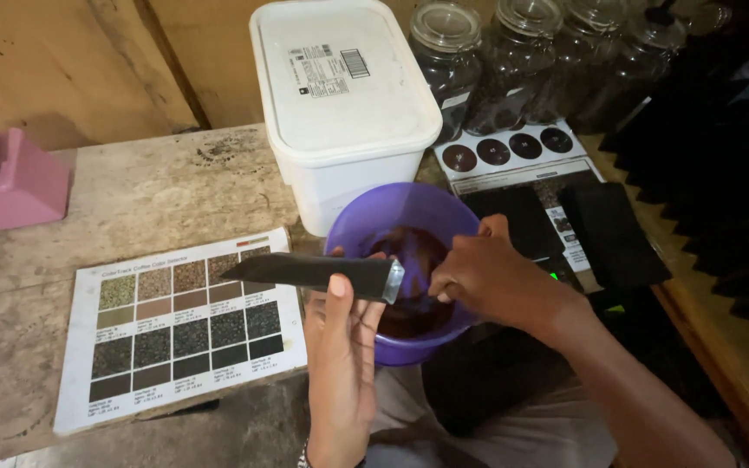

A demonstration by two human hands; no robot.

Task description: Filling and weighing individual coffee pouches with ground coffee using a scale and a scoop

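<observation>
Landmark: purple bowl (353, 227), at the table's near edge, half-filled with dark roasted coffee beans (413, 260).

Left hand (340, 364) in front of the bowl, palm up, fingers curled round a black pouch (305, 270) held flat, thumb pressed on top. The pouch's silvery open mouth points into the bowl; its other end reaches left of the bowl over a laminated colour chart (184, 325) of bean and ground swatches.

Right hand (487, 277) inside the bowl from its right side, fingers bunched down among the beans; whether it pinches any, cannot tell, fingertips hidden.

Progress, as a judgement: pouch looks flat, so little or nothing is in it yet; bowl holds plenty. Filling looks barely begun, bulk left.

Behind the bowl, touching or just off its rim: white lidded plastic tub (340, 104). Behind-right of the bowl: row of glass jars (513, 69) with dark contents, then a card with four dark round samples (509, 147). Right of the bowl: more black pouches (608, 230) lying flat. Far left of the bowl: pink block (19, 182) on the wooden table (149, 191).
</observation>
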